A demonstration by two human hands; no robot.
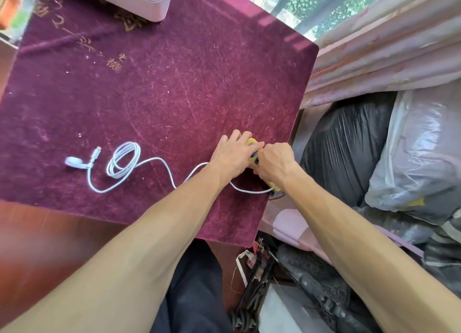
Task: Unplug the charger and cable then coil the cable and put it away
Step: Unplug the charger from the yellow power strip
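On the purple cloth (162, 95) our white cable (127, 145) lies loosely coiled, left of our hands, with the white charger (74, 162) farther left. Our left hand (232, 155) curls over the yellow power strip (251, 142). Our right hand (274, 164) is clenched beside it, and we cannot tell what it grips.

Head camera looks down onto table (174, 83)

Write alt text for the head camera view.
The left hand and right hand grip a yellow power strip at the right edge of a maroon-covered table. A white cable, partly coiled, trails left to a white charger.
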